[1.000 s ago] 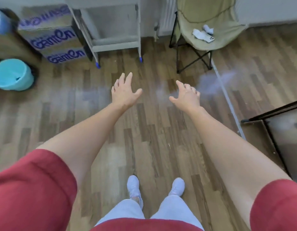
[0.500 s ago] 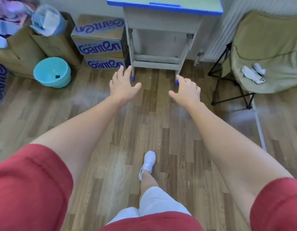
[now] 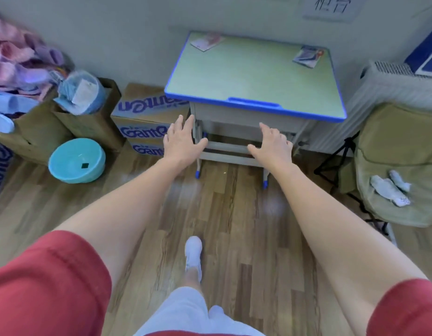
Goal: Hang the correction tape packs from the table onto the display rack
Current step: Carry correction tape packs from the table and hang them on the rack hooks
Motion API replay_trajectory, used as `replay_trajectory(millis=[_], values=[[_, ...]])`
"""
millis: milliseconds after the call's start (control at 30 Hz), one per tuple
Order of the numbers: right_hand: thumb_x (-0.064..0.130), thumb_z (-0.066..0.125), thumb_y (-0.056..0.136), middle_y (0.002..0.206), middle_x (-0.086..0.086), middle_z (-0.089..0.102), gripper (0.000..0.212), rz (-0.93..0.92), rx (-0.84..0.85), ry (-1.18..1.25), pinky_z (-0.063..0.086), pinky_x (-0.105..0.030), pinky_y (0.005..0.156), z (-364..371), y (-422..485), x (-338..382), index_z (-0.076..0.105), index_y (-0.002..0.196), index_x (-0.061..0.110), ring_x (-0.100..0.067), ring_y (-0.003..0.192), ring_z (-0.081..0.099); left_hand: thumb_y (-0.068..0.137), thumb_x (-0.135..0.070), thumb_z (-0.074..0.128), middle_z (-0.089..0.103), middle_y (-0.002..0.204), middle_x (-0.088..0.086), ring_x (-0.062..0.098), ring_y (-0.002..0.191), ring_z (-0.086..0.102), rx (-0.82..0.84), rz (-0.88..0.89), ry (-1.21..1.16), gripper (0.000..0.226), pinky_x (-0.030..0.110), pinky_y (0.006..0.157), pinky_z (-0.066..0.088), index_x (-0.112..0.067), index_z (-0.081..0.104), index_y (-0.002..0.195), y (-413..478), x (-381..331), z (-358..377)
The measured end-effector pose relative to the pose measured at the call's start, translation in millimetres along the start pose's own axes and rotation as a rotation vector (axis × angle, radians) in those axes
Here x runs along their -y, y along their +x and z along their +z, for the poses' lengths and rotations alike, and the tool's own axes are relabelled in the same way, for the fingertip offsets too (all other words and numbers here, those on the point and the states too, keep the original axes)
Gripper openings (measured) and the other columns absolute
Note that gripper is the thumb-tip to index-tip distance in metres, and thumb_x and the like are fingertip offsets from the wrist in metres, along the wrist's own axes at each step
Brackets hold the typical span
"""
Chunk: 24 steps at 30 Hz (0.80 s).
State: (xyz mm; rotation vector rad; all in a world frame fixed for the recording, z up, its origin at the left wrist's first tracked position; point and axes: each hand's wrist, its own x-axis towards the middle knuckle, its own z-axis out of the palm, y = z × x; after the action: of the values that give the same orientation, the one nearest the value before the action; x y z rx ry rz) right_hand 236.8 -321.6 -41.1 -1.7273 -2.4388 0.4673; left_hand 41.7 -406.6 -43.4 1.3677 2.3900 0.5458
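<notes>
- Since half a second ago, the small table with green top and blue edge [image 3: 256, 76] has come closer; its whole top shows now.
- On it lie, well apart, a pinkish flat correction tape pack [image 3: 206, 41] at the far left and a darker flat pack [image 3: 307, 56] at the far right.
- My left hand [image 3: 182, 141] and right hand [image 3: 273, 145] hover before the table, fingers straight, holding nothing.
- I judge both packs light, thin and a bit slippery; I would pinch each by its edge.

My view is softly, evenly lit, with pale glare patches on the floor [image 3: 234, 226]. Edges bow and far details smear.
</notes>
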Motion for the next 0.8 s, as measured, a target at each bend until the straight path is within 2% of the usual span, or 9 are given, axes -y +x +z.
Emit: replay_trajectory(millis=[367, 800], values=[[0.039, 0.051, 0.091, 0.144, -0.012, 0.037, 0.066, 0.104, -0.019, 0.001, 0.026, -0.040, 0.106, -24, 236, 26, 0.024, 0.148, 0.020, -0.031, 0.130, 0.035, 0.093, -0.041, 0.053, 0.009, 0.160, 0.006, 0.026, 0.146, 0.009, -0.010, 0.037, 0.009, 0.072, 0.044, 0.116, 0.012, -0.024, 0.015, 0.152, 259, -24, -23], [0.038, 0.053, 0.090, 0.145, -0.012, 0.038, 0.066, 0.072, 0.044, 0.033, 0.025, -0.038, 0.106, -11, 455, 20, 0.027, 0.148, 0.020, -0.031, 0.132, 0.034, 0.088, -0.045, 0.059, 0.011, 0.159, 0.005, 0.026, 0.145, 0.011, 0.002, -0.018, 0.048, 0.078, 0.041, 0.116, 0.010, -0.025, 0.017, 0.151, 472, -50, 7]])
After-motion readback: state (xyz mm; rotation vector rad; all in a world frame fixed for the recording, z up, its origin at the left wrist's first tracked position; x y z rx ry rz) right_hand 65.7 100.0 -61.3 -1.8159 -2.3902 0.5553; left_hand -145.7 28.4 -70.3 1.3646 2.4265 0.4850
